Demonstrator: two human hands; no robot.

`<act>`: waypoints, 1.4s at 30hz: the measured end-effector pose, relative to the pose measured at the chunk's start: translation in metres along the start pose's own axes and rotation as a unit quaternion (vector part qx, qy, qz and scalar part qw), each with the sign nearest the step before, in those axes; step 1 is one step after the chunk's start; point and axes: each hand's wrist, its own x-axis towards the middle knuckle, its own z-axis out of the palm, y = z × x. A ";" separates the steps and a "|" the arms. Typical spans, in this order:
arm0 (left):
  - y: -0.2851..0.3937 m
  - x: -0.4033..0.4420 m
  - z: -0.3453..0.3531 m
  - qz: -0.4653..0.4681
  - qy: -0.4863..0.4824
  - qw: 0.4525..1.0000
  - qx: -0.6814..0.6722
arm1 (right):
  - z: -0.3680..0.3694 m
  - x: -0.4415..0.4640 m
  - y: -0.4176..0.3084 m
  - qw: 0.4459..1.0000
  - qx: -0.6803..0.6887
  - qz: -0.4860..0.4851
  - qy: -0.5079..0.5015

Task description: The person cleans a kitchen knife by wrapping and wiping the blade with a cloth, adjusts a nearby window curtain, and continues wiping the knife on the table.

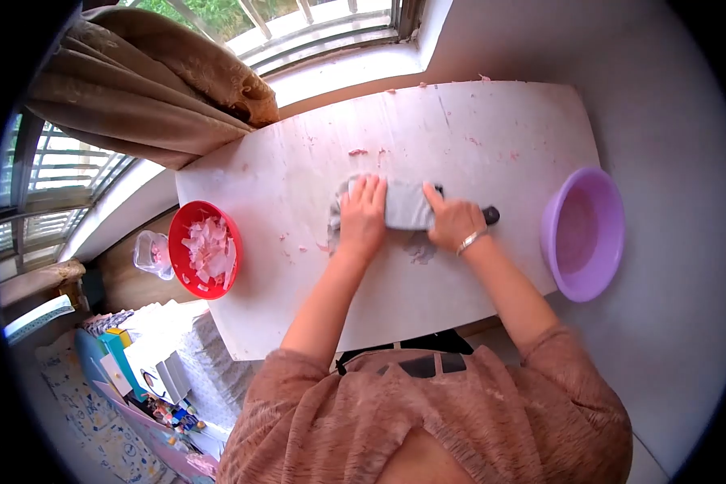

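Observation:
A cleaver (408, 206) with a broad grey blade lies low over the middle of the white table. Its black handle (490, 214) is in my right hand (455, 222), with fingers wrapped around it and the index finger stretched along the blade's top corner. My left hand (363, 214) holds a crumpled grey cloth (335, 218) at the blade's left end, fingers straight and together. Most of the cloth is hidden under this hand and the blade. Whether it wraps around the blade's end, I cannot tell. A dark wet patch (420, 252) shows just below the blade.
Near the white table's (315, 149) left edge is a red bowl (181, 278) of pale pink-white pieces, with a clear plastic bag (148, 256) beside it. A purple basin (609, 250) stands at the right edge. Reddish scraps (357, 152) dot the tabletop. A brown curtain (161, 73) hangs at the upper left.

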 end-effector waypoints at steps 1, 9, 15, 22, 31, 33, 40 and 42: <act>0.004 -0.008 -0.002 0.011 0.006 1.000 0.005 | 0.008 -0.006 0.003 1.000 0.009 -0.013 0.017; -0.013 0.041 0.003 -0.013 0.021 1.000 0.012 | 0.001 0.042 0.008 0.998 0.001 -0.013 0.061; 0.001 -0.011 -0.007 0.000 -0.022 0.999 0.045 | 0.012 -0.005 -0.003 1.000 0.012 -0.026 0.001; -0.017 0.028 -0.015 -0.006 -0.043 0.997 0.062 | 0.010 0.040 -0.001 0.997 -0.004 -0.055 0.052; 0.015 -0.004 -0.033 0.073 -0.238 0.968 -0.034 | 0.024 -0.045 0.011 0.998 0.039 -0.050 0.018; 0.013 0.010 -0.035 0.094 -0.254 0.962 -0.036 | 0.027 -0.039 0.011 0.998 0.026 -0.031 0.041; 0.006 0.026 -0.028 0.088 -0.227 0.969 -0.038 | 0.021 -0.014 0.014 0.997 0.000 -0.029 0.073; 0.014 0.004 -0.027 0.086 -0.228 0.970 -0.018 | 0.019 -0.032 0.009 1.000 -0.006 -0.024 0.017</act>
